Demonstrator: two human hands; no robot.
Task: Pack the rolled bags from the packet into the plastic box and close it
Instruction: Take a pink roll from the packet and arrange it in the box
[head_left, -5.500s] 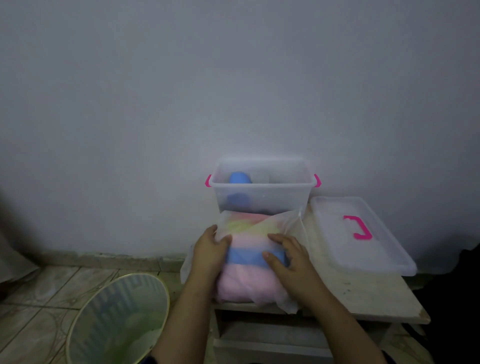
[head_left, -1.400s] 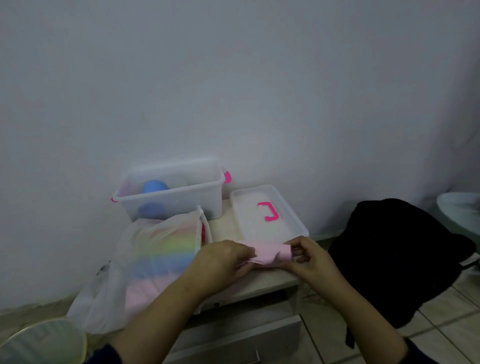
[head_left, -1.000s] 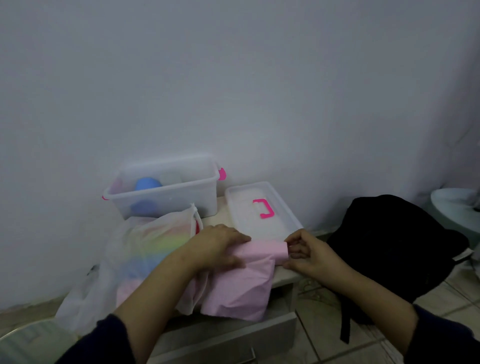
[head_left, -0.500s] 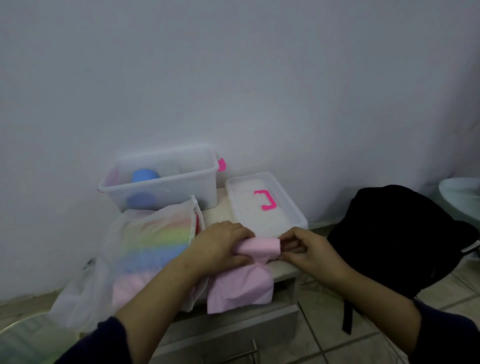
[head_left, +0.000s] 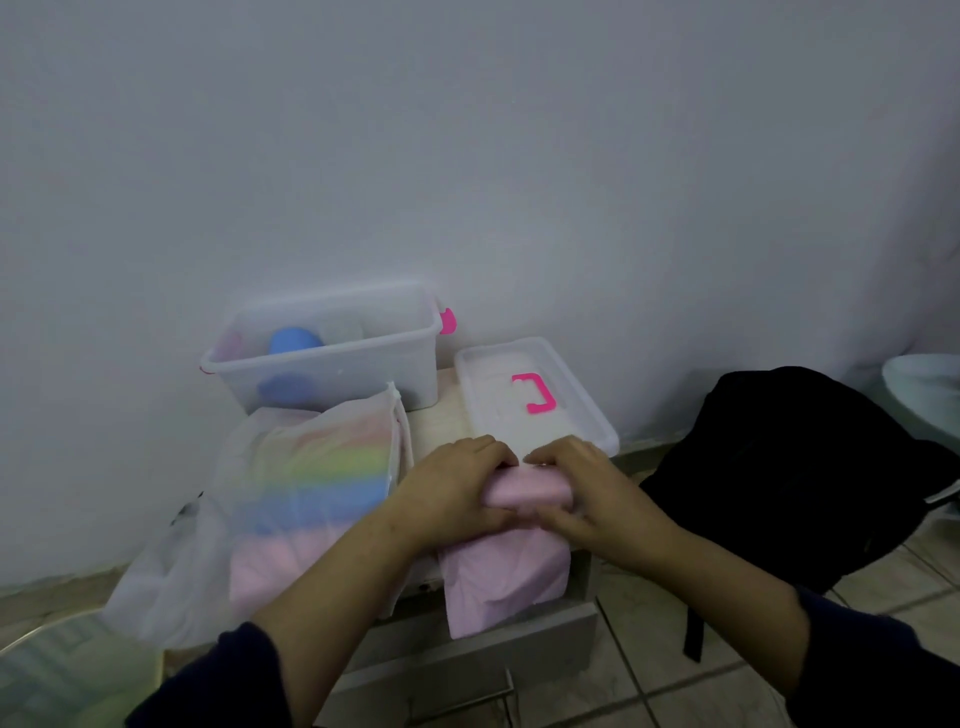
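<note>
A pink bag (head_left: 506, 577) lies at the table's front edge, its upper end rolled and its loose end hanging over the edge. My left hand (head_left: 452, 491) and my right hand (head_left: 582, 491) both grip the rolled part, fingers curled over it. To the left lies the translucent packet (head_left: 291, 499) with coloured bags stacked inside. Behind it against the wall stands the clear plastic box (head_left: 332, 353), open, with blue rolled bags (head_left: 293, 343) inside. The box's lid (head_left: 535, 395), with a pink handle, lies flat to the right of the box.
A black backpack (head_left: 810, 467) sits on the tiled floor right of the small table (head_left: 447, 415). A round bin (head_left: 57, 670) shows at the bottom left. A drawer front (head_left: 467, 654) runs below the table top. A pale object (head_left: 924, 389) is at the right edge.
The pink bag was pulled from the packet and partly unrolled over the table edge. Both hands have since closed in over the roll, which has grown thicker.
</note>
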